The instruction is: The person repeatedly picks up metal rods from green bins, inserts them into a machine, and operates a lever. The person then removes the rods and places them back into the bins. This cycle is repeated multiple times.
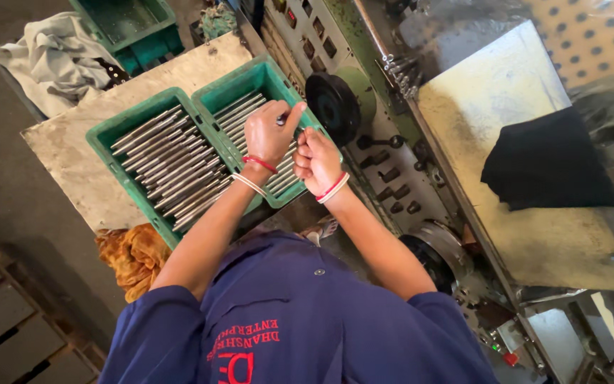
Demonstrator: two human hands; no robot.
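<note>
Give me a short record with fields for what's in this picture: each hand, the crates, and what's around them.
left hand: pinching a small dark rod end over the right crate
right hand: closed in a fist beside the left hand, contents hidden
right crate: green, holds metal rods
left crate: green, holds metal rods
bench: metal plate under both crates
machine: black handwheel and levers
rags: orange cloth; black cloth

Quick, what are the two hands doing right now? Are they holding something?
Left hand: closed around a thin metal rod, above the right green crate.
Right hand: curled into a fist; whether it holds anything cannot be told.
</note>
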